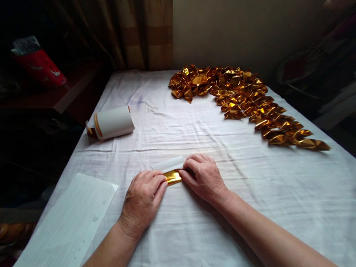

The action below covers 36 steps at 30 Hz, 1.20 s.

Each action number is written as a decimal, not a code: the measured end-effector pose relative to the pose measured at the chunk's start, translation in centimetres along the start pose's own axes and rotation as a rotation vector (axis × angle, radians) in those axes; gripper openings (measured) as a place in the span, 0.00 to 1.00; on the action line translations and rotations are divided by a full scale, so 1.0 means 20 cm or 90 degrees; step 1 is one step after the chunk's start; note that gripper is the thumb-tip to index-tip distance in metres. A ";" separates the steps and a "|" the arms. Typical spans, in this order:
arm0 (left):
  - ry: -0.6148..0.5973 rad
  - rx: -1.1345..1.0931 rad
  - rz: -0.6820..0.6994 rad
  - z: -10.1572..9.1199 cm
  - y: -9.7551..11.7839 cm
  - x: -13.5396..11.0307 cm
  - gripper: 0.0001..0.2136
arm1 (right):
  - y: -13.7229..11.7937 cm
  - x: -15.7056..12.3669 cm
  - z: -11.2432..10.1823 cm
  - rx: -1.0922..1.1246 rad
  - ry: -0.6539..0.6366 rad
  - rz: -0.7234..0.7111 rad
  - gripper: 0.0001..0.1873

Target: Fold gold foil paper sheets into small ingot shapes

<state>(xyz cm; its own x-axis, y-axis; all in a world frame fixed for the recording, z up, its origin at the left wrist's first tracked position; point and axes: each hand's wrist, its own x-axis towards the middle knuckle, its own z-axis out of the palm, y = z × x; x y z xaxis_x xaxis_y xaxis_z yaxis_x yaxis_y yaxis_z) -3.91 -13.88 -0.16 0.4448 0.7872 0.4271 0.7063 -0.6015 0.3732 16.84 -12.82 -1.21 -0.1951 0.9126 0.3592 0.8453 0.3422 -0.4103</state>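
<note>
Between my two hands, low over the white cloth, is a small strip of gold foil paper (173,177) with a white back edge (168,164) showing behind it. My left hand (144,194) pinches its left end, thumb and fingers pressed together. The right end is gripped by my right hand (205,177), its fingers curled over the paper. Folded gold foil pieces (241,93) lie in a long curved cluster at the back right, apart from both hands. My fingers cover both ends of the strip.
A white roll (115,122) with gold inside lies at the back left. A printed paper sheet (68,228) rests at the left edge of the white cloth (193,242). Beyond it, a red container (41,66) stands on a dark side table (69,89). A curtain (136,24) hangs behind.
</note>
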 end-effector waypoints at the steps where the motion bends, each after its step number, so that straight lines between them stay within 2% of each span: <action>1: 0.000 0.003 0.000 0.00 0.00 0.00 0.07 | 0.00 0.00 0.00 -0.001 0.001 0.001 0.08; 10: -0.007 0.016 0.004 0.01 0.00 -0.01 0.08 | 0.00 0.00 0.01 0.007 0.004 0.002 0.07; 17: -0.009 0.020 0.003 0.01 0.00 -0.02 0.09 | 0.00 0.00 0.01 0.018 0.007 0.013 0.01; 20: -0.015 0.018 0.004 0.01 0.00 -0.02 0.09 | 0.00 0.00 0.02 0.022 0.021 0.015 0.05; 27: -0.015 0.069 0.073 0.02 0.02 -0.04 0.12 | 0.02 0.00 0.02 0.029 -0.003 0.012 0.04; 36: -0.050 0.104 0.096 0.00 0.05 -0.06 0.15 | 0.01 0.00 0.01 0.037 -0.002 0.012 0.04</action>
<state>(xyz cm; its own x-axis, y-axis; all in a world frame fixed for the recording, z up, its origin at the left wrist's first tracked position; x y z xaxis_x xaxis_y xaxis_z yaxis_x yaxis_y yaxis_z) -3.79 -15.37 -0.32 0.5890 0.7021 0.4001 0.7056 -0.6882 0.1690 16.94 -12.69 -1.51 -0.1818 0.9197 0.3481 0.8186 0.3377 -0.4647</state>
